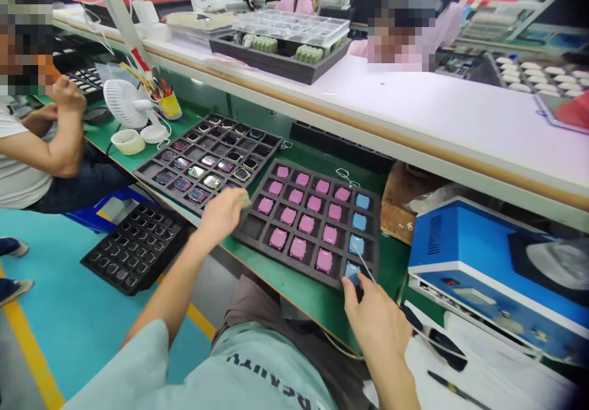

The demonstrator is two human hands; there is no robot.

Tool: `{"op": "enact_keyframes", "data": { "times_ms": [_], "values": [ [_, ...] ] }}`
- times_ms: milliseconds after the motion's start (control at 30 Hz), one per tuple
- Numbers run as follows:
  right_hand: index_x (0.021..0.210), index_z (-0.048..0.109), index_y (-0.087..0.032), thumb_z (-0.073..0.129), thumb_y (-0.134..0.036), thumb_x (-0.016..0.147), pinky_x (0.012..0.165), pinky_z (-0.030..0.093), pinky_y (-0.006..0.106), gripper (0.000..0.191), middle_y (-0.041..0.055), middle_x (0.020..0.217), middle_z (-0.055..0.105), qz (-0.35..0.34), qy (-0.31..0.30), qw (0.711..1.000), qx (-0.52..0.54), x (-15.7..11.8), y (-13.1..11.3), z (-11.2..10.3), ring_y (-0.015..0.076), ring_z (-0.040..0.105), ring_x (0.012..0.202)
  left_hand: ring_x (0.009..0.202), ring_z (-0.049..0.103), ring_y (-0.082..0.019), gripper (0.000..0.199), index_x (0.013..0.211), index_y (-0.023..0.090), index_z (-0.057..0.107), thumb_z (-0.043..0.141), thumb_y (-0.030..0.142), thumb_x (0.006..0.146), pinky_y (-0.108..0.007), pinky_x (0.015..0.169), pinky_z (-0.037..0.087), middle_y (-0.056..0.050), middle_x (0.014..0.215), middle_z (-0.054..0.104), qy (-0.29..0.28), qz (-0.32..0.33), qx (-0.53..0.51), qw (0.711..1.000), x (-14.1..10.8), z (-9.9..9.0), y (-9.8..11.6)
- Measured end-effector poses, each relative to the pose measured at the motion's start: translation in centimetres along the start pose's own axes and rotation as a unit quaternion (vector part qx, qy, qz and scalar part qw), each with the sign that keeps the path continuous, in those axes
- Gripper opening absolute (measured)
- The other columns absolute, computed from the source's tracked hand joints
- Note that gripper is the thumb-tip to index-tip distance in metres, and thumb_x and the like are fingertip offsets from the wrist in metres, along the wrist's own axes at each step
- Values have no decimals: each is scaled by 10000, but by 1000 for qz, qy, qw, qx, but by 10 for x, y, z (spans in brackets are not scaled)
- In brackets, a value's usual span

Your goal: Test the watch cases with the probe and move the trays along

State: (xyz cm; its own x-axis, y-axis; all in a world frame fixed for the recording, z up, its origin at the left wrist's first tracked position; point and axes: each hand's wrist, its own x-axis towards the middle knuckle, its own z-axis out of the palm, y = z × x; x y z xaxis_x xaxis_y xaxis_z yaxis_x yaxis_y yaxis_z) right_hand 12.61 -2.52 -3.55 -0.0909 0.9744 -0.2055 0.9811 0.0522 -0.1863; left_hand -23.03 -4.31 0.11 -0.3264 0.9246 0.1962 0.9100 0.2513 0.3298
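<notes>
Blue square pieces (359, 221) in dark foam tray (372, 238)

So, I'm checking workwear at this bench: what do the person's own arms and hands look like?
The left hand and right hand are bare, with no gloves, and no watch or band shows on either forearm. The left arm comes out of the loose short sleeve of a pale mint-green T-shirt printed with dark capital letters.

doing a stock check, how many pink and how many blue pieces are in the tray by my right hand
pink pieces: 15
blue pieces: 4
total: 19
</notes>
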Motion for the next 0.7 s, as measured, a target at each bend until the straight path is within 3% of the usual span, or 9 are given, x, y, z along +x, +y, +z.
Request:
{"op": "enact_keyframes", "data": {
  "times_ms": [100, 200, 267, 333, 400, 500, 533, 600, 700],
  "values": [
    [1375, 687, -186, 393, -497, 1047, 728, 523, 405, 539, 157, 1296, 748, 25, -4, 1000, 10, 6, 1, 2, 325, 754, 926, 1172, 628, -288, 400, 1287, 137, 708, 422, 208, 1018, -430, 1053, 479, -146, 1243, 700, 79, 2, 51, 996, 85, -20, -60],
    [1304, 703, -165, 452, -560, 955, 724, 529, 406, 583, 161, 1210, 772, 48, 6, 996, 78, 19, 7, 11, 335, 748, 946, 1103, 606, -248, 375, 1198, 111, 740, 454, 180, 965, -409, 1056, 467, -125, 1194, 724, 25, 7, 53, 998, 168, -24, -109],
    [1190, 729, -159, 466, -621, 862, 705, 527, 417, 624, 164, 1145, 780, 45, 19, 990, 129, 27, 13, 18, 348, 741, 926, 1003, 619, -235, 337, 1051, 127, 769, 469, 129, 898, -402, 1017, 490, -106, 1074, 745, -9, 15, 48, 999, 200, -15, -130],
    [1053, 738, -171, 463, -682, 786, 691, 526, 430, 639, 166, 1033, 786, 42, 36, 982, 180, 29, 20, 23, 347, 733, 841, 984, 629, -254, 338, 977, 142, 769, 449, 105, 874, -427, 1010, 501, -118, 1023, 739, -20, 24, 43, 999, 212, -2, -145],
    [982, 728, -183, 485, -748, 733, 667, 528, 436, 664, 143, 852, 778, 72, 40, 969, 235, 26, 28, 23, 341, 723, 731, 1081, 620, -300, 357, 1052, 140, 758, 431, 136, 910, -486, 1052, 487, -154, 1100, 718, -13, 33, 38, 999, 210, 13, -158],
    [1036, 734, -188, 566, -783, 741, 617, 542, 409, 685, 84, 673, 740, 83, 50, 947, 306, 23, 20, 4, 318, 720, 634, 1204, 573, -349, 370, 1204, 127, 706, 446, 201, 951, -551, 1113, 451, -194, 1225, 656, 2, 42, 30, 999, 201, 31, -173],
    [1068, 741, -195, 578, -757, 785, 623, 552, 395, 651, 79, 703, 754, 36, 61, 946, 315, 28, 5, -6, 303, 728, 648, 1215, 566, -351, 372, 1223, 120, 691, 450, 196, 950, -552, 1125, 446, -201, 1237, 641, 4, 43, 27, 999, 199, 35, -177],
    [1103, 760, -222, 559, -642, 903, 692, 575, 370, 506, 85, 881, 800, -132, 84, 942, 296, 53, -46, -28, 266, 740, 729, 1223, 562, -343, 377, 1233, 108, 668, 434, 157, 942, -540, 1146, 440, -208, 1240, 621, 6, 43, 21, 999, 196, 41, -180],
    [1118, 775, -218, 513, -363, 1006, 887, 555, 349, 320, 98, 1109, 798, -371, 64, 910, 175, 126, -165, -47, 258, 738, 997, 1226, 567, -338, 386, 1241, 101, 651, 411, 126, 940, -529, 1153, 449, -211, 1232, 611, 8, 39, 13, 999, 189, 45, -179]
  ]
}}
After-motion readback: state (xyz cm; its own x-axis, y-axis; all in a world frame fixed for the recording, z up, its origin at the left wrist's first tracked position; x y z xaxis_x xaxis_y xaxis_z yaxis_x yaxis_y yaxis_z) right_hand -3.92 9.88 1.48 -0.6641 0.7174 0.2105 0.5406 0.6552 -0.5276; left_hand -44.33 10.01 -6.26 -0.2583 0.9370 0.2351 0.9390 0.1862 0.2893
